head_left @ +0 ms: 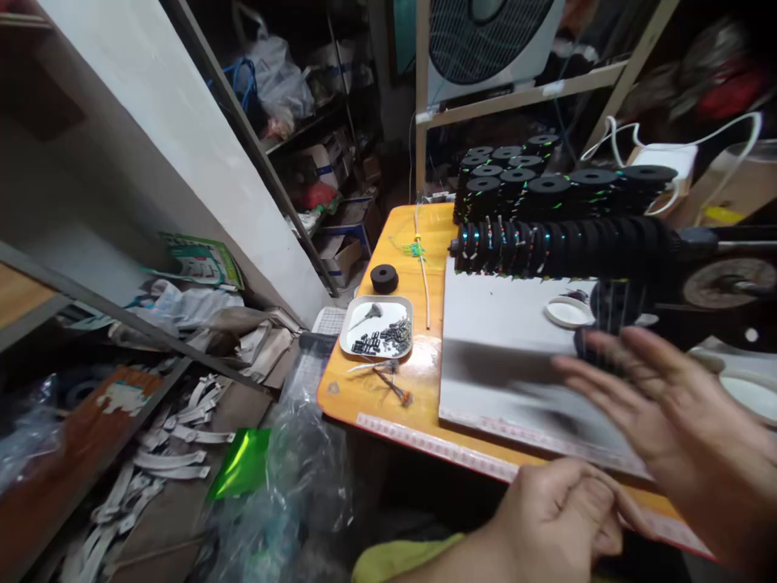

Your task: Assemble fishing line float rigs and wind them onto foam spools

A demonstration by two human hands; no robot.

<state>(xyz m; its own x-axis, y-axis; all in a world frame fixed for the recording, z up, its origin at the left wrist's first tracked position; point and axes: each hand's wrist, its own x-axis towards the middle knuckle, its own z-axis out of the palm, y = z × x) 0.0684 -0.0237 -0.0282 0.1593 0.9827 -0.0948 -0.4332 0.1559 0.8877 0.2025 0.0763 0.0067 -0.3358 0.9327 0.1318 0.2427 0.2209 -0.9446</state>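
My right hand [673,405] is raised over the right part of a white board [486,348], its fingers stretched out and blurred by motion, near a dark round part. My left hand [558,510] is closed at the table's front edge, below the right one; what it may hold is hidden. Above the board runs a horizontal rod packed with black discs [564,247] with small shiny pieces tied on. A round white dish [569,312] lies on the board. Left of the board, a white tray [409,304] holds small black and metal pieces.
Stacked black spools [549,186] stand behind the rod. On the orange table [340,397] are a black foam ring [384,278], a thin white stick [425,283] and a small wire bundle [394,389]. A fan [491,48] stands behind; shelves [346,219] and plastic bags are at the left.
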